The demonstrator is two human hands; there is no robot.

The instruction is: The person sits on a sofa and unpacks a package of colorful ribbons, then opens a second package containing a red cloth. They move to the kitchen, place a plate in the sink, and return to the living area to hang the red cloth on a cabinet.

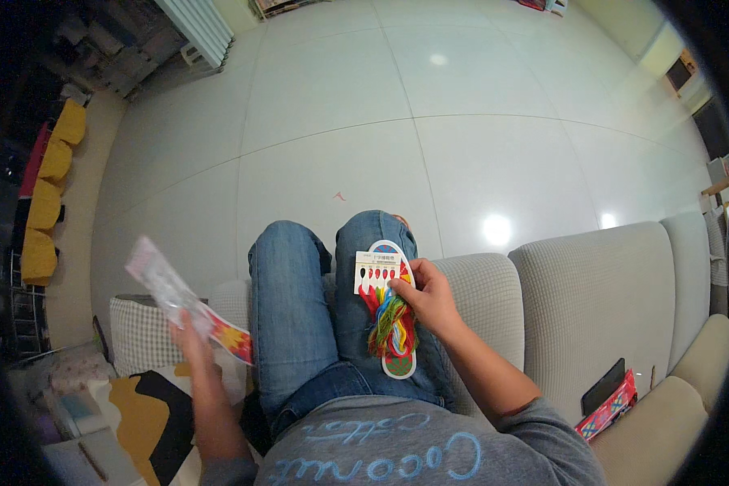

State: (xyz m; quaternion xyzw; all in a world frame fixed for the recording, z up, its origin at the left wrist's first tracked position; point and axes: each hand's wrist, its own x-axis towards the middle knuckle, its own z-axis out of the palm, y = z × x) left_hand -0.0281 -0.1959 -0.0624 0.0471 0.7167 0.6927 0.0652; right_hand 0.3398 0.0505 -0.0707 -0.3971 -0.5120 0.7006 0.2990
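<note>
My right hand (426, 296) grips a white thread card (369, 262) that bears writing and colour marks. From it hangs a bundle of embroidery floss (396, 328) in red, yellow, blue, white and green. Behind the card and floss is a patterned shoe insole (399, 366), its coloured ends showing above and below, over my right thigh. Out to the left, my left hand (191, 337) holds a clear plastic sleeve (164, 282), blurred. A red and yellow printed piece (234, 340) shows at the sleeve's lower end, beside my left thigh.
I sit on a light grey sofa (595, 285). On its right part lie a dark phone-like object (604, 387) and a red patterned package (610, 408). Cushions (140, 331) are at my left. A small red scrap (339, 196) lies on the tiled floor (328, 79).
</note>
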